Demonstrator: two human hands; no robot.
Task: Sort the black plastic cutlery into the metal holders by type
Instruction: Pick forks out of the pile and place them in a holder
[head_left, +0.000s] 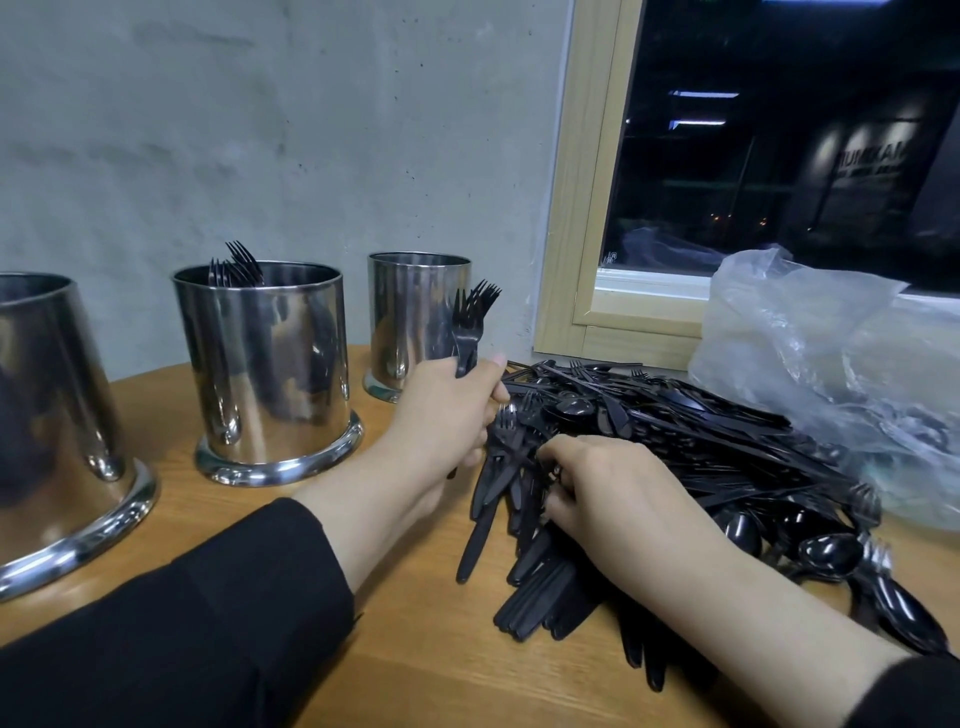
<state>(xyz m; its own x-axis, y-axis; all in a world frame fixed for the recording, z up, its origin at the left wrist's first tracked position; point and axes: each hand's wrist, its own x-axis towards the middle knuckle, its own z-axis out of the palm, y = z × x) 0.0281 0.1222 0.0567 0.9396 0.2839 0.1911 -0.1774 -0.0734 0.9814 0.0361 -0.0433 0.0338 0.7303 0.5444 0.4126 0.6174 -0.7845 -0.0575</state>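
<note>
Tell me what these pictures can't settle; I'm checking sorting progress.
Head view only:
- Left holder: cut off by the frame edge, contents unseen.
- Far holder: its wall hides the inside.
- Right hand: fingertips buried in the pile, grasp unclear.
- Forks in the left hand: overlapping, uncountable.

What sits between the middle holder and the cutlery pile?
In the head view, the left hand, gripping a bunch of forks, sits between the middle holder and the cutlery pile.
</note>
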